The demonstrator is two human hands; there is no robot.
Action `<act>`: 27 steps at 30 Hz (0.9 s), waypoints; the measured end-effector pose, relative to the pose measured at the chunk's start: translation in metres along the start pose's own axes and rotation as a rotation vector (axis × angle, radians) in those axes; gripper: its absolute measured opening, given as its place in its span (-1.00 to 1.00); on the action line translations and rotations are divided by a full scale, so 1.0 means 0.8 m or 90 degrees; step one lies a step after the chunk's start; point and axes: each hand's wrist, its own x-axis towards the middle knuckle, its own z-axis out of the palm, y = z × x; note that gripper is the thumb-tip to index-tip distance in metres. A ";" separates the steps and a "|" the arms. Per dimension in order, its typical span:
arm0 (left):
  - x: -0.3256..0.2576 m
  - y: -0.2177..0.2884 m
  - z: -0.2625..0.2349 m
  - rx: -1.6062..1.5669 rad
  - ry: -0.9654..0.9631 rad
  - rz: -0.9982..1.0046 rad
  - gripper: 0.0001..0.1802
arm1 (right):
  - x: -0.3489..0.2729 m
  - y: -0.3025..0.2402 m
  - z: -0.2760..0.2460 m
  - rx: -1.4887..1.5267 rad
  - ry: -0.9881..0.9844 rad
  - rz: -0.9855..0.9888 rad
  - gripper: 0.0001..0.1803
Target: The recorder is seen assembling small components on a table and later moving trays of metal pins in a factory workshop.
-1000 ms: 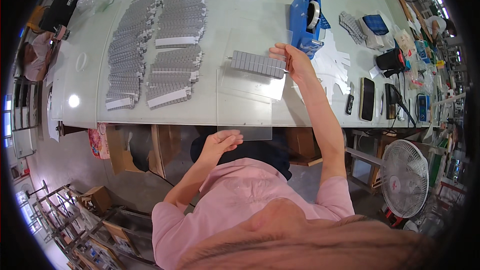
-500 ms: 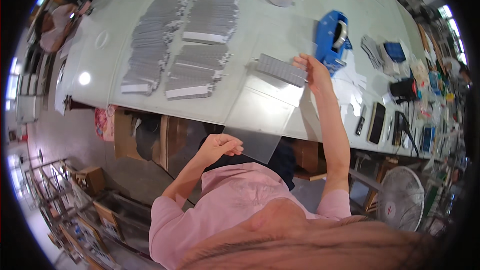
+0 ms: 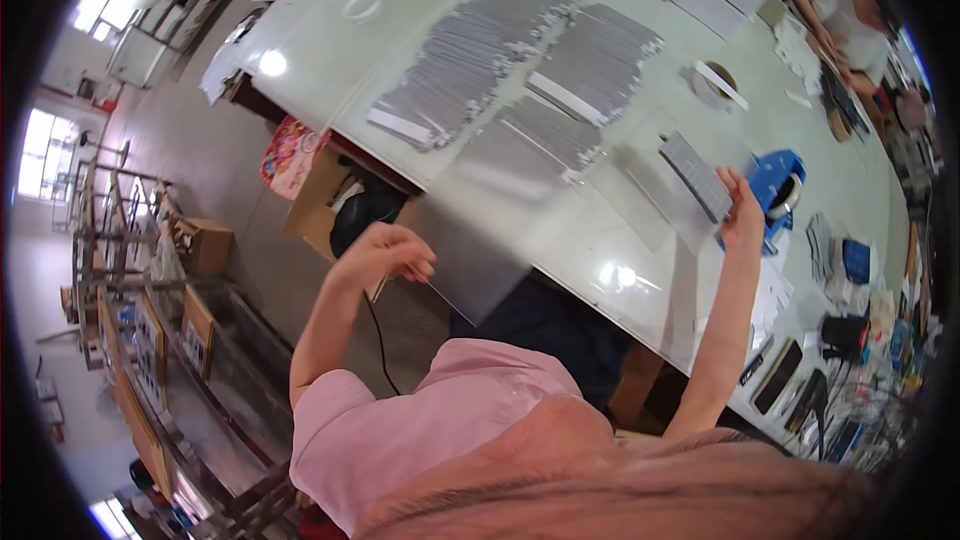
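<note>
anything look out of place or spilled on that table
Nothing looks spilled or broken. The oddest thing is a white strip lying across the tape roll and jutting past both its sides. The clear sheet at the left hand slants out past the table edge, but seems to be held.

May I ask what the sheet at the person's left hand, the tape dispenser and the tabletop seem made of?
Sheet: smooth, clear glass or plastic; the background shows through.
Tape dispenser: evenly blue, probably plastic, possibly painted metal.
Tabletop: glossy, perhaps glass, as light glares off it.
</note>
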 end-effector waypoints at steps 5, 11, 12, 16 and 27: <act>-0.016 -0.018 -0.189 -0.143 0.183 0.166 -0.69 | -0.008 -0.002 0.012 -0.006 0.016 0.005 -0.52; 0.000 -0.026 -0.362 -0.156 0.236 0.157 -0.75 | 0.004 0.014 -0.005 0.041 0.025 0.025 -0.58; 0.015 -0.027 -0.377 -0.153 0.218 0.169 -0.76 | 0.005 0.015 -0.009 0.046 0.046 0.013 -0.58; 0.008 -0.059 -0.443 -0.197 0.367 0.158 -0.80 | 0.025 0.018 0.013 0.008 0.026 0.011 -0.65; 0.078 -0.043 -0.465 -0.260 0.402 0.147 -0.69 | 0.065 -0.027 0.043 -0.079 0.069 0.018 -0.62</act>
